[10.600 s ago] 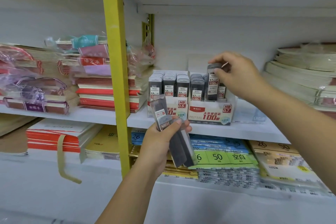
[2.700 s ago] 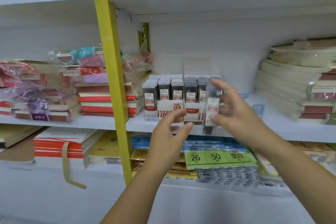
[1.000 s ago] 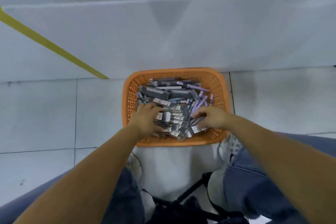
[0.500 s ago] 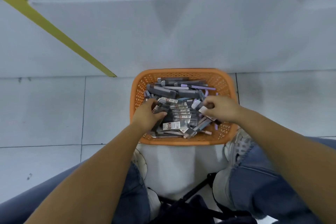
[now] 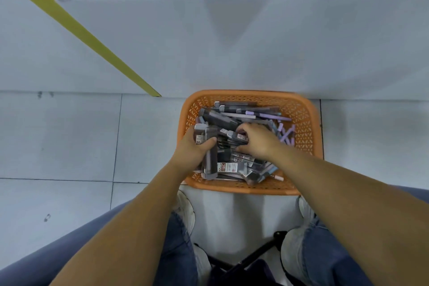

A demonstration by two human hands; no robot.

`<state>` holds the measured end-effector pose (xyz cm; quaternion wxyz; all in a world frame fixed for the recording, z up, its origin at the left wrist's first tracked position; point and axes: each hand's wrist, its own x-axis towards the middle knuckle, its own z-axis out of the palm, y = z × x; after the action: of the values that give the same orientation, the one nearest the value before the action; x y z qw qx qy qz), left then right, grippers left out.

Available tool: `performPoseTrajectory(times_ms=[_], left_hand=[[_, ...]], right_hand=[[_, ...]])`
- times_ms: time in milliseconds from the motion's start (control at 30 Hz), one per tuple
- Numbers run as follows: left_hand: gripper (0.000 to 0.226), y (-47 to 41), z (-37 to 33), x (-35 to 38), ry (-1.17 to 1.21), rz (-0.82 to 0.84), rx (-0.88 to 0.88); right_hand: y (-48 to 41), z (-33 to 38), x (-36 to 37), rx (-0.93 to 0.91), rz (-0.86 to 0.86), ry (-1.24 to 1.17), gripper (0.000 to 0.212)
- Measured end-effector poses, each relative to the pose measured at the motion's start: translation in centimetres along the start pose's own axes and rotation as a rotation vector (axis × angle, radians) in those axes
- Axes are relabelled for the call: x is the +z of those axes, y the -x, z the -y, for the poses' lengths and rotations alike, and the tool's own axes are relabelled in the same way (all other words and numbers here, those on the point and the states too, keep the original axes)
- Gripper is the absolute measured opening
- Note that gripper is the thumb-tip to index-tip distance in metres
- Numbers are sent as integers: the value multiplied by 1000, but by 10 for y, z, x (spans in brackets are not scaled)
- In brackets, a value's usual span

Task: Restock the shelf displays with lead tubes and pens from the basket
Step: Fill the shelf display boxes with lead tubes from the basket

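The grey floor (image 5: 69, 141) fills most of the view. Behind it is the white bottom of the shelf (image 5: 232, 42), cut off at the top. An orange basket (image 5: 301, 109) sits on the floor against the shelf. Its bottom is hidden under a pile of tubes and purple pens (image 5: 267, 115). The left hand (image 5: 190, 148) grips a bunch of lead tubes (image 5: 210, 158) over the basket. The right hand (image 5: 257, 141) curls round a single lead tube (image 5: 239, 137) in the pile, its fingertips mostly hidden.

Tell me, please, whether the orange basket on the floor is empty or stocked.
Stocked: lead tubes and purple pens lie heaped in the orange basket, and the left hand grips several tubes.
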<state>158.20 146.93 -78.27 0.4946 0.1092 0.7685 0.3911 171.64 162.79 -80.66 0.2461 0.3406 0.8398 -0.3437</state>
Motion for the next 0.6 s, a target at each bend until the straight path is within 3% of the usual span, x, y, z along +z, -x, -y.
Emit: performPoseTrajectory(times_ms=[133, 233, 367, 500, 600], left_hand=[[34, 0, 2, -5, 47, -15, 8], [27, 2, -2, -8, 185, -25, -49], [34, 8, -6, -9, 352, 58, -192], [13, 21, -16, -5, 434, 96, -223], [22, 34, -31, 1, 448, 116, -195]], right_hand=[[1, -8, -1, 35, 54, -68, 38], [13, -17, -3, 81, 47, -270, 33], [32, -30, -11, 210, 15, -594, 16], [48, -31, -29, 213, -111, -680, 20], [64, -20, -50, 152, -172, -737, 21]])
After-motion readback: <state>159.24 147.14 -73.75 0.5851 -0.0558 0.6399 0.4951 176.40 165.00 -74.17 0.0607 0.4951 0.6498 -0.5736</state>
